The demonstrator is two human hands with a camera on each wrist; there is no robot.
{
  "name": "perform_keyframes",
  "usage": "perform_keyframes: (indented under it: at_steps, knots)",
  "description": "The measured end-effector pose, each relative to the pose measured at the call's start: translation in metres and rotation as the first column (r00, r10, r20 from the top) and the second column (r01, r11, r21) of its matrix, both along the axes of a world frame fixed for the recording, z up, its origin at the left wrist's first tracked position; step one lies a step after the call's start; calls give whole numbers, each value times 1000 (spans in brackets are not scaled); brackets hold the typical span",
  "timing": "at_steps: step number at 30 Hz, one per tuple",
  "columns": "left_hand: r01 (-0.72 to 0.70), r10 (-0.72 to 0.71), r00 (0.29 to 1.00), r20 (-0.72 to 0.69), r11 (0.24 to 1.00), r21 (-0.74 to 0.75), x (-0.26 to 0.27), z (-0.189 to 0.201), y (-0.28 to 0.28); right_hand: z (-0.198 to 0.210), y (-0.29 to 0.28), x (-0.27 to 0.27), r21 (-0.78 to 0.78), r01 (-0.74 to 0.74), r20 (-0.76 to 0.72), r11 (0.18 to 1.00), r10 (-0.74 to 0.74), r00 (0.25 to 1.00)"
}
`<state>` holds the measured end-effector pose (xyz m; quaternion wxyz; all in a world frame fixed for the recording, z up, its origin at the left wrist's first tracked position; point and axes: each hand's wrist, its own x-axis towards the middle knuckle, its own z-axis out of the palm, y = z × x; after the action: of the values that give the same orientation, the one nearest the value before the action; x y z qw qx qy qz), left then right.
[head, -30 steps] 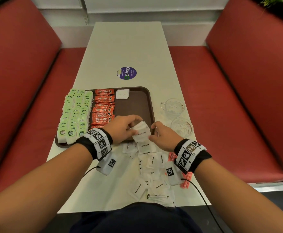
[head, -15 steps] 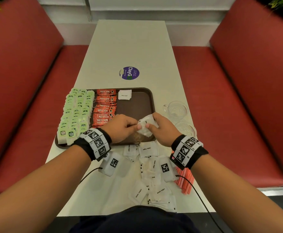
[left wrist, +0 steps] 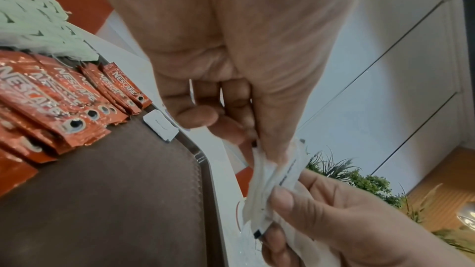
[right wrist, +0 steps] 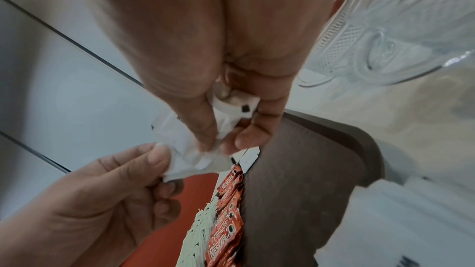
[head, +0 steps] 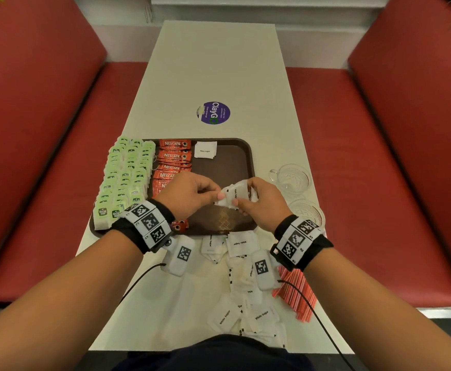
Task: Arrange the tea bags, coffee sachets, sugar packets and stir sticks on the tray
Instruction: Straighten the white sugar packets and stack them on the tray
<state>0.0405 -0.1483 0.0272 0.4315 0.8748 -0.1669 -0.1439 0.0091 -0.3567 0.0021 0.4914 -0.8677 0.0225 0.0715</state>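
Both hands hold a small bunch of white sugar packets (head: 233, 195) above the brown tray (head: 235, 162). My left hand (head: 192, 194) pinches the bunch's left edge (left wrist: 272, 172) between thumb and fingers. My right hand (head: 262, 202) grips the rest (right wrist: 226, 113) in curled fingers. On the tray lie green tea bags (head: 125, 180) at the left, red coffee sachets (head: 172, 164) beside them, and one sugar packet (head: 205, 149) at the far edge. Loose sugar packets (head: 243, 279) lie on the table before the tray. Red stir sticks (head: 298, 293) lie at the near right.
Two clear glass cups (head: 290, 179) (head: 308, 212) stand right of the tray. A purple round sticker (head: 213, 113) is on the white table (head: 219, 62) beyond it. Red bench seats flank the table on both sides.
Both hands lifted the bunch of sugar packets off the table pile and brought it up over the tray's near middle; the left hand shifted to pinch its edge.
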Motion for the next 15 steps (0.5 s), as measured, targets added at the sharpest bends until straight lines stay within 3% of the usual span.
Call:
perform_keyframes:
  at_steps: [5, 9, 15]
  knots:
    - [-36, 35, 999, -24, 998, -43, 7, -1, 7, -3, 4, 10, 46, 19, -77, 999, -15, 997]
    - [-45, 43, 998, -43, 998, -46, 10, -2, 5, 0, 6, 14, 127, 20, -73, 992, -11, 997]
    - [-14, 10, 997, -71, 998, -60, 16, -5, 5, 1, 10, 21, 103, 20, -37, 994, -16, 999]
